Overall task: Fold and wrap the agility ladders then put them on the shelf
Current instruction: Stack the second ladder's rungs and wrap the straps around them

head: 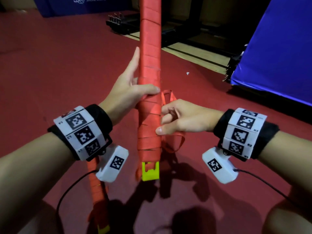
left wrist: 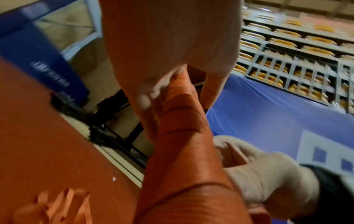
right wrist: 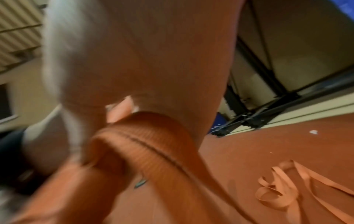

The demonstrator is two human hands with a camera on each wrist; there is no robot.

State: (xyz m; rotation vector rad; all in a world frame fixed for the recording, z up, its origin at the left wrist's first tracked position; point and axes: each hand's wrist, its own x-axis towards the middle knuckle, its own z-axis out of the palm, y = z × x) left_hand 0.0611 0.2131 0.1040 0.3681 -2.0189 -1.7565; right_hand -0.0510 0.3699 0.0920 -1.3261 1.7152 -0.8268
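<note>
Head view: ladder bundle (head: 149, 92), rungs wrapped in red strap, held upright btwn both hands above red floor (head: 59, 65); top end cut off by frame edge.
Left hand (head: 130, 88): thumb across bundle front, index lying straight up its left side; other fingers hidden behind it.
Right hand (head: 184, 117): thumb + curled fingers at bundle's right edge, pinching loose strap (head: 175, 142), which loops down below the hand.
Yellow rung end (head: 150, 171): sticks out under wrapping.
Second bundle (head: 98, 196): lower left, partly behind left wrist cam, end cut off.
Left wrist only: grey shelf (left wrist: 298, 60) w/ orange items beyond blue cloth (left wrist: 268, 115); blurred.
Right wrist only: strap over fingers, prob. looped round one; heavy blur. Loose strap pile (right wrist: 283, 189) on floor.
</note>
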